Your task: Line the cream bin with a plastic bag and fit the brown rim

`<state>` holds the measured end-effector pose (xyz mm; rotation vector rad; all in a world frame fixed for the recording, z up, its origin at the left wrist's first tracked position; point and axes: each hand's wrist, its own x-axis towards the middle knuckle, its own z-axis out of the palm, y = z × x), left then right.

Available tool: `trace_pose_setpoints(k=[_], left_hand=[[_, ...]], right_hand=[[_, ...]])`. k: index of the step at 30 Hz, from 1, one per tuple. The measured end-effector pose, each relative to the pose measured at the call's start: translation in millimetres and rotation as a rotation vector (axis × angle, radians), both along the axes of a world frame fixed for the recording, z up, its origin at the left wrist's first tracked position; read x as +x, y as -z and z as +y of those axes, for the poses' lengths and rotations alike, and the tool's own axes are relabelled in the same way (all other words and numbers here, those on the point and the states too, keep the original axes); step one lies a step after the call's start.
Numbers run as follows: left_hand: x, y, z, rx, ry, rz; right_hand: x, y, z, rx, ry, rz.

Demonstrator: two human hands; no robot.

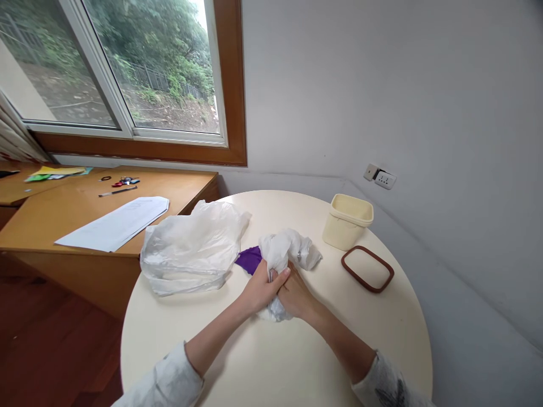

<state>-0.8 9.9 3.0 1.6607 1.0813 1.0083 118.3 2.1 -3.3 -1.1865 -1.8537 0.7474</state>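
Both my hands meet over the middle of the round table (322,362), closed on a bunched white plastic bag (278,249). My left hand (263,285) grips it from the left, thumb laid across toward the other hand. My right hand (296,291) wraps it from the right, with part of its fingers hidden. Crumpled ends of the bag stick out above and below the hands. A purple cloth-like piece (249,260) lies just left of the bunch, partly covered by it. Farther left spreads a second white plastic bag (197,249), loose and wrinkled.
At the table's right stands a cream plastic bin (343,230), with a brown rounded frame (347,270) lying before it. A wooden desk (186,195) adjoins on the left, bearing white paper sheets (116,223), a pen (117,191) and scissors (127,181). A wall socket (385,180) is behind.
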Motion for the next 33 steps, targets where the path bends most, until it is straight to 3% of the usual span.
trace_pose_setpoints(k=[9, 15, 27, 33], left_hand=[[-5, -32.7, 6, 0.050, 0.025, 0.129], [-10, -57.5, 4, 0.024, 0.050, 0.105], [-19, -67.0, 7, 0.029, -0.003, 0.143], [-24, -70.4, 9, 0.100, 0.064, 0.140]], right_hand=[[3, -26, 2, -0.066, -0.033, 0.073], [8, -49, 2, -0.093, -0.103, -0.009], [12, -66, 0, -0.204, -0.120, 0.067], [16, -71, 2, -0.247, -0.240, 0.137]])
